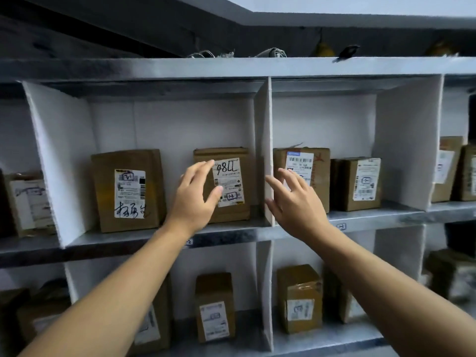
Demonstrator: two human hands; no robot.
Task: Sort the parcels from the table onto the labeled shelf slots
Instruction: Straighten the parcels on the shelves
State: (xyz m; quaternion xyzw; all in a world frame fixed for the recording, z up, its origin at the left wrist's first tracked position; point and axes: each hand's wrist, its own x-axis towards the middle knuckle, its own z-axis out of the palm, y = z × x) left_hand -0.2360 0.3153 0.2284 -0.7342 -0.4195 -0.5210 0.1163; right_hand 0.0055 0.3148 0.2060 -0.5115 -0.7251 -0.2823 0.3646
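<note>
A brown parcel (231, 181) with a white label handwritten "98LL" and marked "1-2" stands upright in the upper left shelf slot, against the white divider (265, 150). My left hand (195, 197) is in front of its left side, fingers spread, thumb near the label; whether it touches is unclear. My right hand (293, 199) hovers open in front of the divider's lower edge, holding nothing. A larger labelled parcel (128, 189) stands to the left in the same slot.
Two parcels (304, 166) (358, 184) stand in the slot to the right. The metal shelf edge (231, 235) carries small slot tags. Lower slots hold more parcels (215, 305) (298, 297). Further parcels sit at the far left (28, 202) and far right (448, 166).
</note>
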